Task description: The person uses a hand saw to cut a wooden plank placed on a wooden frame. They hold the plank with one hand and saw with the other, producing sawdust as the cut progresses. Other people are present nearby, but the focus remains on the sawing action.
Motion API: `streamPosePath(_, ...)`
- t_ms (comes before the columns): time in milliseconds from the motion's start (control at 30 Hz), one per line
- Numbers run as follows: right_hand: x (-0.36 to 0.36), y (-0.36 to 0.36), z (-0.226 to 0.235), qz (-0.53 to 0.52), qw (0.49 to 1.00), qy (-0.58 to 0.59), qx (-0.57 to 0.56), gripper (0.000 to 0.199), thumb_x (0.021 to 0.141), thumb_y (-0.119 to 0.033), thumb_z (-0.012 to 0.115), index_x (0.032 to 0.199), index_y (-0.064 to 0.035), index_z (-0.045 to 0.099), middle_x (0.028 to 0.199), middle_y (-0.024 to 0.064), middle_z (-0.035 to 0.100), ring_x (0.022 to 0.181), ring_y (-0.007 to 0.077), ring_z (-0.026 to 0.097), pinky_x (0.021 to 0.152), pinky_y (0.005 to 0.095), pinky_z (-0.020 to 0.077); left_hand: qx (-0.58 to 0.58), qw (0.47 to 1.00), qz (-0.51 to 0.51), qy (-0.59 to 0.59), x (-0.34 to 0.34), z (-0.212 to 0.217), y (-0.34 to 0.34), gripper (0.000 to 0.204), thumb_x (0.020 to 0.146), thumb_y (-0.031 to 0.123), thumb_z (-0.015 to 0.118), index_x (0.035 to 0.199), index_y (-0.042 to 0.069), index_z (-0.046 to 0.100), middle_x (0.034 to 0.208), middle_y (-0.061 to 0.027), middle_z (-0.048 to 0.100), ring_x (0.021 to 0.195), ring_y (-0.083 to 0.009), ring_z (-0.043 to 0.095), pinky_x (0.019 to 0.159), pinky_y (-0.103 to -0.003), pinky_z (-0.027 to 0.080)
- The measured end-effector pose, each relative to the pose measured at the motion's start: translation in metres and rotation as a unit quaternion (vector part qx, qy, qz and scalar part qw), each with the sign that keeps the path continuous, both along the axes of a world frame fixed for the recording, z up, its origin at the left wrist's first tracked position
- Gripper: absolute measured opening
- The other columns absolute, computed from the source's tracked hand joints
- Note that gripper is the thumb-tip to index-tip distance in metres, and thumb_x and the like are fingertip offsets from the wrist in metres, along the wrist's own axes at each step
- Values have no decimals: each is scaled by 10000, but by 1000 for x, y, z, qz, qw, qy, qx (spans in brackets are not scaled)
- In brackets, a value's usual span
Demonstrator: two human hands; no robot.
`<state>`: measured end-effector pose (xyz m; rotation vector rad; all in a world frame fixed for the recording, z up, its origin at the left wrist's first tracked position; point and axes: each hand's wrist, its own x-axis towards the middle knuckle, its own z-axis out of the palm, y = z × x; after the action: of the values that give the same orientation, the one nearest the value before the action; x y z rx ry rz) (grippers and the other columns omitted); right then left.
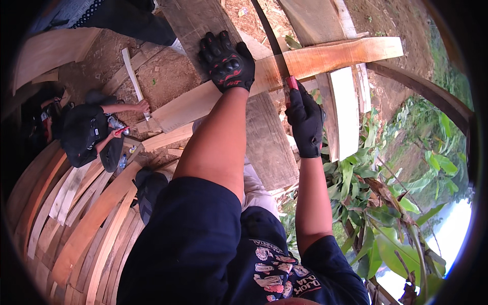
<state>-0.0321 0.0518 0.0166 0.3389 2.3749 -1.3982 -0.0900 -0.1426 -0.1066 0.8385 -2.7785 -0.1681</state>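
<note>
My left hand (226,62), in a black glove with red marks, presses flat on a long pale wooden plank (325,57) that lies across darker boards. My right hand (306,121), also in a black glove, grips the red handle (292,83) of a hand saw. The saw's dark thin blade (268,33) runs up and away across the plank, right beside my left hand. The plank stretches from the upper right down to the lower left.
A weathered grey board (269,137) lies under the plank. Another person (89,133) in dark clothes crouches at the left, holding a white strip (133,76). Curved stacked planks (76,223) fill the lower left. Green leafy plants (396,203) grow at the right.
</note>
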Motion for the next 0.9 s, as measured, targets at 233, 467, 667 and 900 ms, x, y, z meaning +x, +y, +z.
streamPosePath(233,4,0,-7,36,998,18,56,511,1140,-431,611,1451,-42,728,791,123,732,711,178,705,708,382,553,27,1000,3,5,1,2,-2,636,1054,485,621,1566,114,554,1691,-220,429,1586,-425,370,1312,-599,289)
streamPosePath(467,13,8,-3,46,998,14,36,514,1144,-441,599,1477,-67,715,775,114,714,683,185,689,693,391,547,53,998,9,-14,0,4,-2,643,1079,481,559,1620,136,521,1738,-207,383,1621,-423,331,1338,-595,244)
streamPosePath(667,13,7,13,42,996,-54,59,525,1145,-455,593,1462,-56,720,854,165,766,746,226,735,733,419,568,88,995,15,-45,-1,14,0,655,1109,478,474,1675,149,488,1792,-185,330,1653,-407,290,1369,-574,177)
streamPosePath(900,16,7,15,77,993,-19,90,528,1151,-455,582,1463,-49,714,953,212,795,812,283,767,783,438,584,50,999,8,-16,0,4,-2,643,1083,482,562,1622,135,514,1742,-208,383,1618,-426,337,1344,-596,235)
